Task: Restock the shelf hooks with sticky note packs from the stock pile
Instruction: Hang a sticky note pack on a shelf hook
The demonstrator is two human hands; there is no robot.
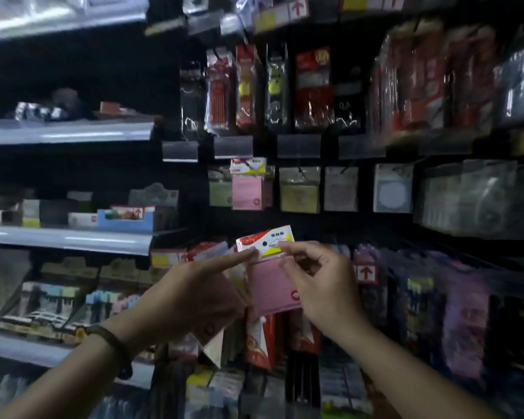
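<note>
Both hands hold a pink sticky note pack (271, 287) in front of the shelf. The right hand (321, 285) has a grip that pinches the pack's top card (266, 241). The left hand (194, 294) has its grip around a stack of packs (214, 347), with one straight finger on the card. At 12 o'clock, another pink pack (247, 192) hangs.

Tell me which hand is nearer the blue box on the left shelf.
Left. The left hand sits below and right of the blue box; the right hand is farther right, pinching the pink sticky note pack.
</note>
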